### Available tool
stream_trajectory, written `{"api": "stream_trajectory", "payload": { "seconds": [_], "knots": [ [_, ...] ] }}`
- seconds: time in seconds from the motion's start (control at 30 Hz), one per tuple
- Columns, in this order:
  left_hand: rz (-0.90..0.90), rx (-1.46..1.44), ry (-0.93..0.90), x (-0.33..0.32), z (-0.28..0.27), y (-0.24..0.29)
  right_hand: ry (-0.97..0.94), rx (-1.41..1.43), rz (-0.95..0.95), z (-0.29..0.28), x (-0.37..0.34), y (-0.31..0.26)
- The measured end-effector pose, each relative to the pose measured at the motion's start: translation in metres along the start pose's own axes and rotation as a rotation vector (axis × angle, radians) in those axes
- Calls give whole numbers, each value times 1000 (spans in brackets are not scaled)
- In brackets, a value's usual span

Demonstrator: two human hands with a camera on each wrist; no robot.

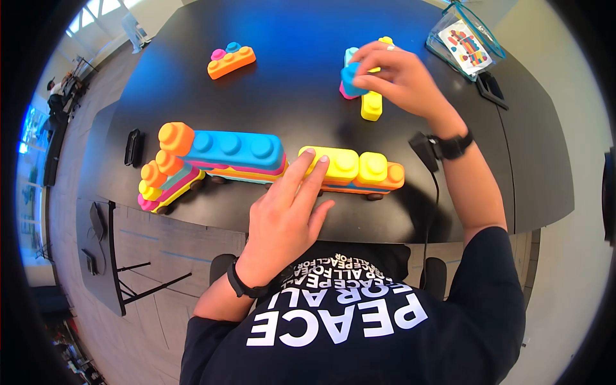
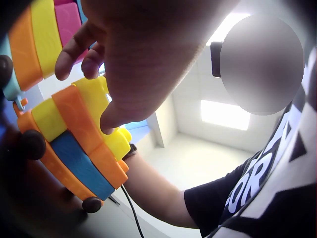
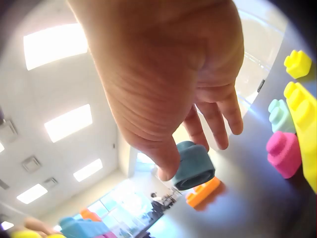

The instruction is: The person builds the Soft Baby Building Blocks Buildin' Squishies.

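Observation:
My right hand [image 1: 401, 80] pinches a small blue building block [image 3: 194, 167] between thumb and fingers, above the far right of the table. Under it lie loose blocks: a pink block [image 3: 284, 154], a pale teal block [image 3: 281, 117] and yellow ones. My left hand [image 1: 282, 215] rests its straight fingertips on a long yellow block [image 1: 342, 164] atop a wheeled block wagon. Beside that block sits a square yellow block [image 1: 373, 168], over orange and blue layers [image 2: 81, 163]. Left of this wagon stands another, topped by a long blue block [image 1: 237, 147], with an orange-and-yellow front section [image 1: 170, 183].
An orange block [image 1: 232, 63] with pink and blue pieces beside it lies at the far left of the black table [image 1: 282, 83]. A clear bag with a picture card [image 1: 465, 48] stands at the far right, near a dark phone-like object [image 1: 492, 90]. A black case [image 1: 133, 147] lies left.

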State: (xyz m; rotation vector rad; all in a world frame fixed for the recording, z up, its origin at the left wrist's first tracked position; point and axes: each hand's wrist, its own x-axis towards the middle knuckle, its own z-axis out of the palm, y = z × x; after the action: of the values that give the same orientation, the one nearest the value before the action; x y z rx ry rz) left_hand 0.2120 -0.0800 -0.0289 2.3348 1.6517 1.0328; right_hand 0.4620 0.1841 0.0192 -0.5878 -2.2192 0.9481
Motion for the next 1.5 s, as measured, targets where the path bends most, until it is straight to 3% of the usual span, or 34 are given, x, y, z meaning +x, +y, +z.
{"api": "stream_trajectory", "payload": {
  "seconds": [0.13, 0.33, 0.5, 0.77, 0.87, 1.17, 1.5],
  "knots": [
    [6, -4, 12, 2, 0, 0, 133, 133, 52, -12, -62, -43],
    [34, -8, 42, 6, 2, -3, 380, 84, 158, 19, -137, -80],
    [5, -59, 33, 7, 2, -1, 497, -16, 87, 37, -169, -81],
    [27, -60, 40, 9, 2, -2, 387, -70, 75, 61, -169, -72],
    [11, -82, 42, 8, 3, 0, 379, 26, 145, 69, -170, -66],
    [41, -50, 59, 9, 3, -4, 341, 217, 78, 82, -183, -41],
    [31, -44, 73, 8, 4, -5, 266, 411, 217, 81, -177, -36]
  ]
}}
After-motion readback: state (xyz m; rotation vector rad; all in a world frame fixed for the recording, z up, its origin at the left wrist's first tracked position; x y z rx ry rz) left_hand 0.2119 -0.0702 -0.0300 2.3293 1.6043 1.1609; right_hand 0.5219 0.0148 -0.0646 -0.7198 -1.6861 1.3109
